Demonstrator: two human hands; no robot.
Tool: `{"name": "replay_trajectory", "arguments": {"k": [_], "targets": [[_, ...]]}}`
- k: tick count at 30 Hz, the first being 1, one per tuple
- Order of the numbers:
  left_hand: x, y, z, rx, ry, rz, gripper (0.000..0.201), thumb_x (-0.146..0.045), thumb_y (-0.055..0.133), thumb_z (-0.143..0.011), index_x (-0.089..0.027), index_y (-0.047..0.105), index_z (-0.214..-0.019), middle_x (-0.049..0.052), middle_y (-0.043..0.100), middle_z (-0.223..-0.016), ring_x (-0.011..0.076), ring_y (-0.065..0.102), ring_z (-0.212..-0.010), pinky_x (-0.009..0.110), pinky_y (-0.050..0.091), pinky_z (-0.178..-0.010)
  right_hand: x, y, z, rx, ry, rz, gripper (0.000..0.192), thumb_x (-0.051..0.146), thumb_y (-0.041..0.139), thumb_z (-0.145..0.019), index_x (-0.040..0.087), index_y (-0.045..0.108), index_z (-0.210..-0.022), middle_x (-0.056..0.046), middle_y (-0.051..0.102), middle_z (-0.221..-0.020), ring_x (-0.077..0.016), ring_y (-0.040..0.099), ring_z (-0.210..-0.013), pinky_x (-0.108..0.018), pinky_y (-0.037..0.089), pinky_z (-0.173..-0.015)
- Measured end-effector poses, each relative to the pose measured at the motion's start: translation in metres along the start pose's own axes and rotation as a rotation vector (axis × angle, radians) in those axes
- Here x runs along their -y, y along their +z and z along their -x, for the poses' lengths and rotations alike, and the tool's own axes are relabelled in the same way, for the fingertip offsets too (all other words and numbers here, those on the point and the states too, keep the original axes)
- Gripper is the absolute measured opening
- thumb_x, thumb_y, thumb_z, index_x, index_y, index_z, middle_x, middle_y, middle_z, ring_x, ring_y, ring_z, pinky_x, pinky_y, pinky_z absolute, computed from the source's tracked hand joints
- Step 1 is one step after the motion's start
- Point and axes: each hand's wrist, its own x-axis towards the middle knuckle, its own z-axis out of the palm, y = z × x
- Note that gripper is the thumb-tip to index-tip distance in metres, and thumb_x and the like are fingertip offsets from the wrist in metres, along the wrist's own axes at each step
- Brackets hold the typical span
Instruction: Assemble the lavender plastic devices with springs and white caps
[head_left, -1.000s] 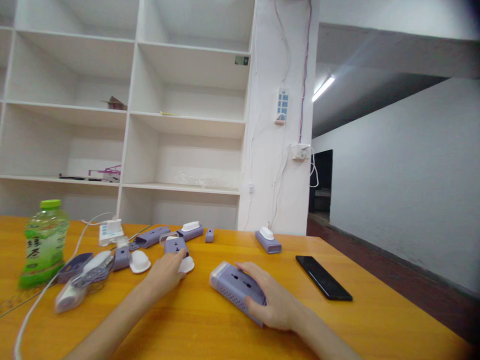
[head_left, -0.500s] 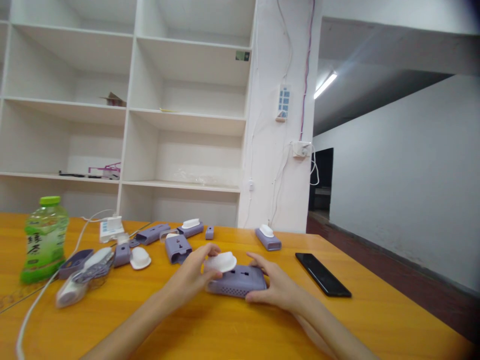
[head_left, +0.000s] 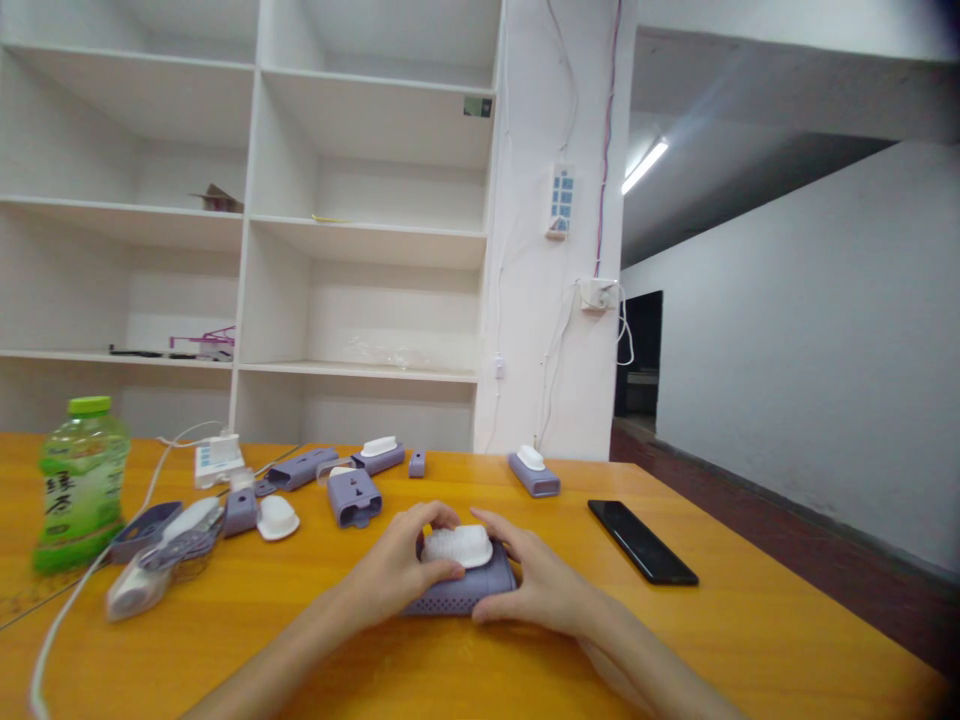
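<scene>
A purple-grey plastic housing [head_left: 457, 592] with a row of small holes along its side lies on the table before me. On top of it rests a white ribbed oval cap [head_left: 459, 546]. My left hand [head_left: 411, 555] grips the cap at its left end, thumb in front and fingers behind. Around the right end of the housing my right hand [head_left: 529, 572] is closed, its thumb low at the front and its fingers at the back. The hands hide both ends of the housing.
Behind the hands lie more purple housings [head_left: 354, 498], one with a white cap [head_left: 531, 458]. A black phone [head_left: 641, 542] is at right. At left stand a green bottle [head_left: 81, 490], a loose white cap [head_left: 277, 518], bundled cable [head_left: 184, 540] and a power strip [head_left: 219, 460].
The white cap, tilted over the left end of the housing before, now sits flatter and nearer its middle. Both hands and the housing are slightly lower in view and closer together.
</scene>
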Motion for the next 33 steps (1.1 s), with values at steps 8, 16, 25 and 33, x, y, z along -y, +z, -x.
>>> {"name": "replay_trajectory", "arguments": {"k": [8, 16, 25, 33], "targets": [[0.007, 0.004, 0.002, 0.050, 0.006, 0.044, 0.049, -0.040, 0.076, -0.080, -0.023, 0.062, -0.124, 0.005, 0.065, -0.123, 0.0262, 0.058, -0.114, 0.034, 0.042, -0.100, 0.007, -0.001, 0.000, 0.007, -0.031, -0.017, 0.106, 0.049, 0.091, -0.058, 0.027, 0.041, -0.149, -0.010, 0.048, -0.148, -0.0323, 0.046, -0.135, -0.047, 0.034, -0.116], [0.011, 0.008, -0.001, -0.004, 0.008, 0.131, 0.055, -0.036, 0.084, -0.072, -0.023, 0.061, -0.121, 0.003, 0.069, -0.109, 0.0236, 0.062, -0.102, 0.030, 0.046, -0.088, 0.022, -0.004, 0.004, -0.010, -0.043, 0.102, 0.096, 0.053, 0.089, -0.062, 0.025, 0.049, -0.145, -0.010, 0.053, -0.145, -0.0348, 0.049, -0.131, -0.047, 0.036, -0.114], [0.013, 0.003, 0.000, 0.040, 0.050, 0.081, 0.063, -0.037, 0.083, -0.074, -0.027, 0.054, -0.129, 0.003, 0.063, -0.113, 0.0234, 0.058, -0.107, 0.031, 0.045, -0.092, 0.034, 0.009, 0.000, -0.175, 0.012, 0.025, 0.046, 0.047, 0.079, -0.078, 0.029, 0.072, -0.119, -0.004, 0.071, -0.123, -0.0313, 0.061, -0.116, -0.044, 0.042, -0.105], [0.029, -0.018, 0.008, 0.193, -0.071, 0.127, 0.084, -0.041, 0.085, -0.070, -0.025, 0.043, -0.140, 0.007, 0.058, -0.124, 0.0266, 0.056, -0.114, 0.038, 0.043, -0.101, 0.022, 0.014, -0.009, -0.229, 0.001, -0.203, 0.030, 0.032, 0.079, -0.078, 0.024, 0.073, -0.107, -0.003, 0.074, -0.108, -0.0255, 0.066, -0.104, -0.038, 0.047, -0.097]]}}
